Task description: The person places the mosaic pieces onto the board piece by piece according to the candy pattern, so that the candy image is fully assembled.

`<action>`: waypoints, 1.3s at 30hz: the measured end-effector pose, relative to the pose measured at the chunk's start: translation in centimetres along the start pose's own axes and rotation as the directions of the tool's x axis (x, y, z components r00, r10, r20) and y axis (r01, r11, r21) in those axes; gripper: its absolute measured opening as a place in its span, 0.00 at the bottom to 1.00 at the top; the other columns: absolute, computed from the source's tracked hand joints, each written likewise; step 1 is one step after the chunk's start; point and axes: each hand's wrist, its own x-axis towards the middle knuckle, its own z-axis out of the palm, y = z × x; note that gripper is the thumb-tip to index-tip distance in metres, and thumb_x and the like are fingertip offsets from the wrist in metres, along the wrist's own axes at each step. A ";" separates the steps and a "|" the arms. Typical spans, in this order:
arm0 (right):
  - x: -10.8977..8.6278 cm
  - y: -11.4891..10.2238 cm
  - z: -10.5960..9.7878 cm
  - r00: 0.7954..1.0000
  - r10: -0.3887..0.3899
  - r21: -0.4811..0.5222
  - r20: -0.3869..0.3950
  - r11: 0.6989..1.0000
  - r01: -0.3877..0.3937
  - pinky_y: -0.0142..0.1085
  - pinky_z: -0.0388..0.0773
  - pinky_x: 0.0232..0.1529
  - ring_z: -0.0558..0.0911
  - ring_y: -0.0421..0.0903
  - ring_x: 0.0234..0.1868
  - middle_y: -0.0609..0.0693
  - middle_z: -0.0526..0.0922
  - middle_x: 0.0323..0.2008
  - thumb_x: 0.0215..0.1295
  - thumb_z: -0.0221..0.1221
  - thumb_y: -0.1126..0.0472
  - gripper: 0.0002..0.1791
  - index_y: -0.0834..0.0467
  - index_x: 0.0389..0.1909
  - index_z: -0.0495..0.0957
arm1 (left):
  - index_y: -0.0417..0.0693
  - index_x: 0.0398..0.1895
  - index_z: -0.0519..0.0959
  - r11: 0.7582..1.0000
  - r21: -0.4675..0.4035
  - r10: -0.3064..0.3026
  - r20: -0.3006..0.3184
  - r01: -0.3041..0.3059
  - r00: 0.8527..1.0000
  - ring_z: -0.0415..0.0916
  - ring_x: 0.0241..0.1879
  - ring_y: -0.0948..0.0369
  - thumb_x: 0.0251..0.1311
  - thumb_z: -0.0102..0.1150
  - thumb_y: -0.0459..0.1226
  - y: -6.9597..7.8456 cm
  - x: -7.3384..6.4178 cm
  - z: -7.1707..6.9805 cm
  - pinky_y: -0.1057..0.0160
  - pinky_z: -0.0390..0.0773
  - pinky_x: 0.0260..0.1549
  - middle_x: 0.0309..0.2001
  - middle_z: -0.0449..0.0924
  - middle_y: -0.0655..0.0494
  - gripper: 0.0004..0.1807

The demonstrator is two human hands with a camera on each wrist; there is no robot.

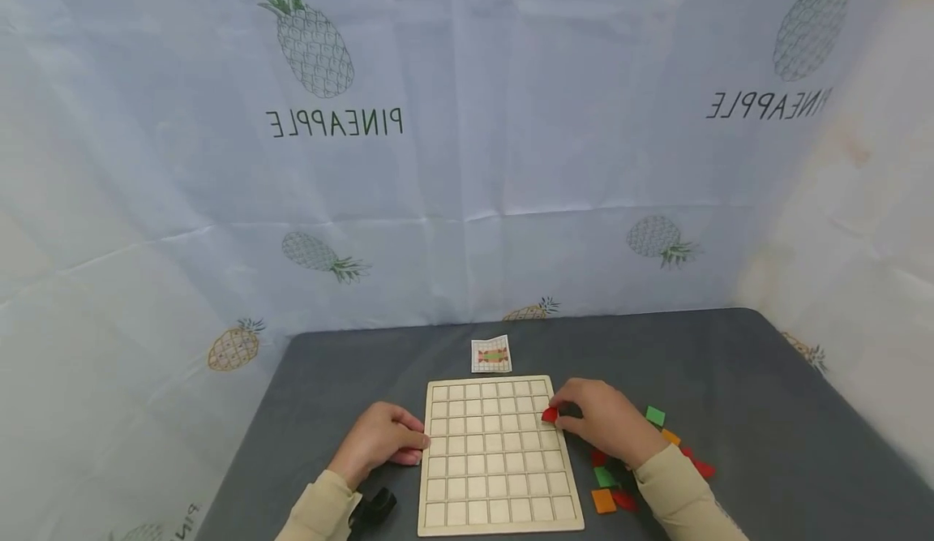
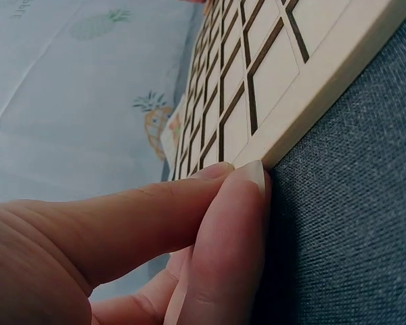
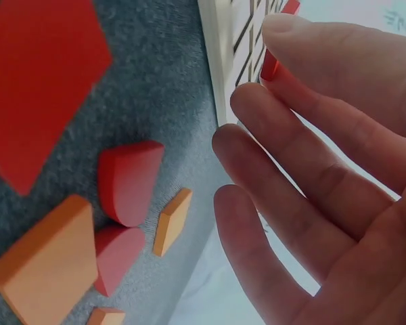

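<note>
A pale wooden grid board point(image 1: 496, 441) lies on the dark cloth, its raised lines forming rows of square cells. At its left edge my left hand point(image 1: 383, 437) holds the rim; in the left wrist view the thumb and a fingertip point(image 2: 237, 223) pinch the board's edge point(image 2: 284, 139). Over the upper right of the grid, my right hand point(image 1: 601, 415) pinches a small red piece point(image 1: 550, 415). Seen from the right wrist, this red piece point(image 3: 271, 64) stands between thumb and index finger, its full shape partly hidden, while the other fingers extend loosely.
Green point(image 1: 655, 416), orange point(image 1: 603, 500) and red pieces point(image 1: 623, 500) lie scattered right of the board, some beneath the right forearm. A small pattern card point(image 1: 491, 354) sits behind the board. A black object point(image 1: 379, 506) lies by the left sleeve. Pineapple-print curtain point(image 1: 467, 160) surrounds the table.
</note>
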 end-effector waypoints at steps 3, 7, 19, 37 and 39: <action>-0.2 -0.2 0.5 1.000 -0.016 -0.015 0.014 1.000 0.017 0.35 0.82 0.39 0.83 0.43 0.43 0.38 0.84 0.43 0.61 0.72 0.57 0.10 0.44 0.43 0.87 | 0.36 0.43 0.84 1.000 -0.006 -0.001 0.013 0.001 1.000 0.87 0.29 0.62 0.54 0.76 0.34 -0.4 -0.1 0.0 0.60 0.90 0.31 0.34 0.89 0.49 0.16; -0.2 -0.2 0.8 1.000 -0.021 -0.030 0.021 0.999 0.022 0.33 0.79 0.35 0.82 0.42 0.41 0.38 0.84 0.41 0.61 0.72 0.57 0.09 0.44 0.42 0.88 | 0.36 0.44 0.84 1.000 -0.015 0.010 0.025 -0.009 1.000 0.88 0.30 0.62 0.54 0.75 0.35 -0.7 -0.2 0.0 0.60 0.90 0.32 0.35 0.89 0.49 0.17; 0.2 -0.4 0.8 1.000 -0.018 -0.081 -0.016 0.997 0.017 0.29 0.72 0.28 0.76 0.36 0.32 0.38 0.82 0.37 0.59 0.73 0.56 0.09 0.43 0.41 0.88 | 0.35 0.44 0.84 1.000 -0.023 0.015 0.012 -0.015 1.000 0.88 0.29 0.61 0.54 0.76 0.34 -0.1 0.1 0.0 0.60 0.90 0.31 0.34 0.89 0.48 0.17; 0.5 -0.6 0.8 1.000 -0.027 -0.100 -0.003 0.995 0.026 0.29 0.68 0.26 0.70 0.35 0.30 0.40 0.81 0.36 0.59 0.73 0.57 0.10 0.43 0.41 0.88 | 0.35 0.43 0.83 1.000 -0.026 0.008 -0.003 -0.008 1.000 0.88 0.28 0.61 0.53 0.76 0.34 -0.3 0.4 0.0 0.61 0.90 0.30 0.33 0.88 0.47 0.16; 0.5 -0.5 0.9 1.000 -0.024 -0.102 -0.003 0.995 0.023 0.29 0.68 0.26 0.70 0.35 0.30 0.40 0.81 0.36 0.59 0.74 0.56 0.10 0.43 0.41 0.88 | 0.35 0.43 0.83 1.000 -0.030 0.007 0.001 -0.007 1.000 0.88 0.28 0.61 0.54 0.76 0.34 -0.3 0.4 0.0 0.61 0.90 0.31 0.33 0.89 0.48 0.16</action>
